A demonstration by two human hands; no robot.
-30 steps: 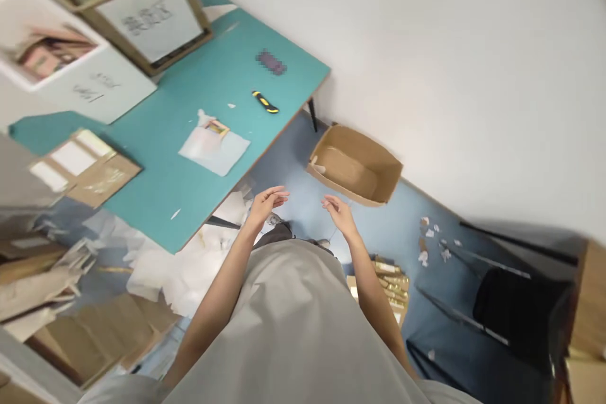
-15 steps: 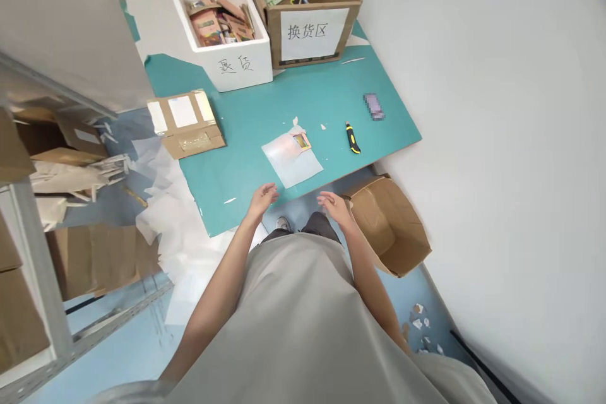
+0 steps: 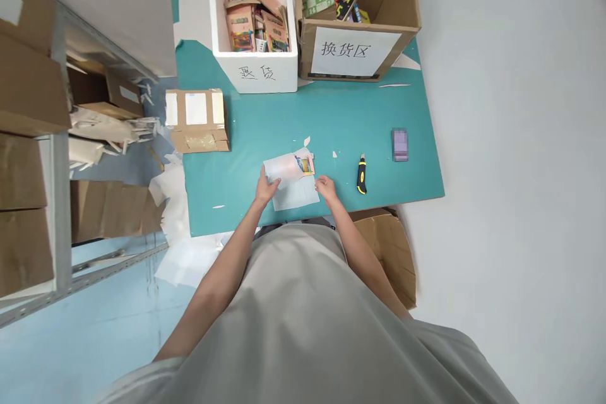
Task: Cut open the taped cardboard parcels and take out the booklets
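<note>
A small printed box or booklet (image 3: 306,165) lies partly wrapped in a white foam sheet (image 3: 297,196) near the table's front edge. At the sheet's left side, my left hand (image 3: 266,189) touches it with thumb and fingers spread. My right hand (image 3: 326,188) is at the right edge of the sheet, its fingers curled and closed on the border just below the printed piece. Farther right on the table lies a black and yellow utility knife (image 3: 362,177), which neither hand touches.
A white foam box (image 3: 258,72) and a cardboard box (image 3: 310,53), both holding printed packs, stand at the back of the green table (image 3: 246,196). A closed carton (image 3: 196,123) sits left, a blurred purple item (image 3: 400,145) right. An open carton (image 3: 381,252) is below the table.
Both hands have moved forward from the table's front edge to the foam sheet, one at each side. The view has turned and shifted, so the table looks straighter.
</note>
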